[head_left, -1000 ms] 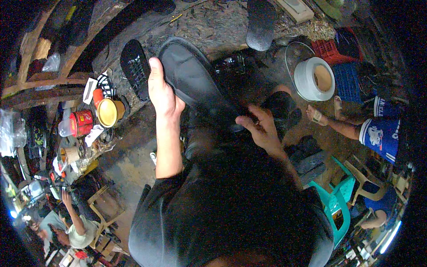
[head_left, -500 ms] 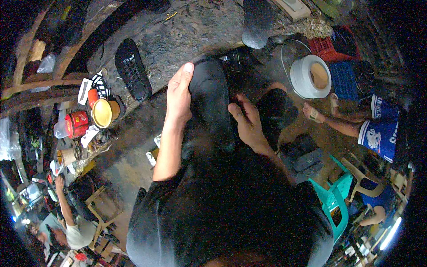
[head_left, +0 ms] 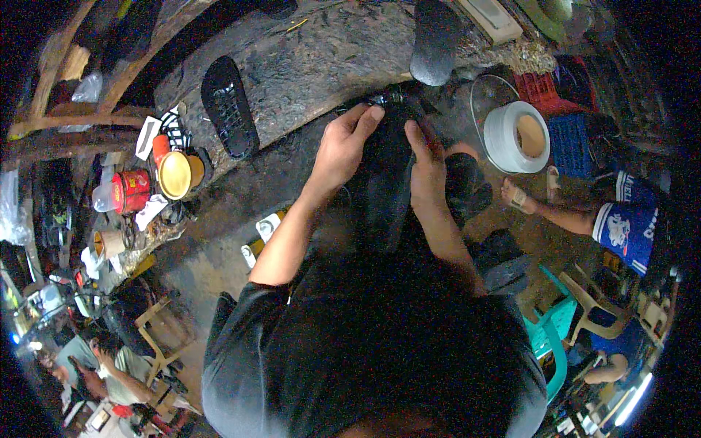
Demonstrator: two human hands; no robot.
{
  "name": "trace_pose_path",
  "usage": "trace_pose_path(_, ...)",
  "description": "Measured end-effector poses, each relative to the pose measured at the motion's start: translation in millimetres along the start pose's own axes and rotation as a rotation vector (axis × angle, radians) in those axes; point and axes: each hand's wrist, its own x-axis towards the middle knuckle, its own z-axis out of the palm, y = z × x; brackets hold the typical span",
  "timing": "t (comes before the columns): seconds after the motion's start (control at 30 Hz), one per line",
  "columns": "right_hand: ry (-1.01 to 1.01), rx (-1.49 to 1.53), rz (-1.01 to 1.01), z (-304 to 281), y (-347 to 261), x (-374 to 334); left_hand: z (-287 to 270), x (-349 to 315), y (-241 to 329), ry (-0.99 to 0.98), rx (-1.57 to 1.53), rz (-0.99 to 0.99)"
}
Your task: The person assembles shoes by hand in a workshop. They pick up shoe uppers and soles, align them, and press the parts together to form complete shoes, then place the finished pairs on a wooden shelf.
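Between my two hands, over my lap, is a black shoe point(head_left: 385, 150), very dark against my black clothes, so its outline is hard to follow. My left hand point(head_left: 343, 146) is closed at its left side, thumb on top and pointing to the far end. Along the right side, my right hand point(head_left: 428, 171) is closed on it too, thumb uppermost. The fingertips of both hands are hidden. A small shiny dark thing point(head_left: 387, 98) shows just beyond my hands. A black shoe sole point(head_left: 230, 108) lies on the bench at left, and another dark sole point(head_left: 434, 47) lies at the far right.
The worn bench point(head_left: 314, 55) runs across the far side. Yellow-topped can point(head_left: 175, 175) and red tin point(head_left: 131, 191) stand left. To the right are a white roll-shaped container point(head_left: 504, 135), a blue crate point(head_left: 569, 144), a co-worker's arm point(head_left: 555, 212) and a green chair point(head_left: 551, 332).
Both hands have moved, the left one to the right and closer to the right hand. The black shoe has shifted right, and my right hand has come up against it.
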Motion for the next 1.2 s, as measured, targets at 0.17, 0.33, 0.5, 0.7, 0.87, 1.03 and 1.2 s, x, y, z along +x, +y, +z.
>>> trace_pose_path(0.17,0.045,-0.125,-0.088,-92,-10,43,-60,4,5,0.325,0.26,0.407)
trace_pose_path(0.33,0.302,-0.411,-0.162,-291,0,52,-165,-19,-36,0.946,1.275,-0.18)
trace_pose_path(0.5,0.148,-0.937,-0.047,-420,156,-32,-162,-28,-75,0.866,1.248,-0.066)
trace_pose_path(0.7,-0.197,-1.211,0.732,-480,284,-175,-148,-21,-55,0.847,1.103,-0.036)
trace_pose_path(0.87,-0.201,-1.387,0.614,-463,275,-130,-142,-20,-46,0.892,0.984,0.034)
trace_pose_path(1.03,0.162,-1.149,-0.35,-305,126,16,-130,-50,10,0.653,0.103,-0.048)
trace_pose_path(1.2,-0.159,-0.969,-0.996,-88,-51,18,-74,-50,75,0.083,0.029,0.099)
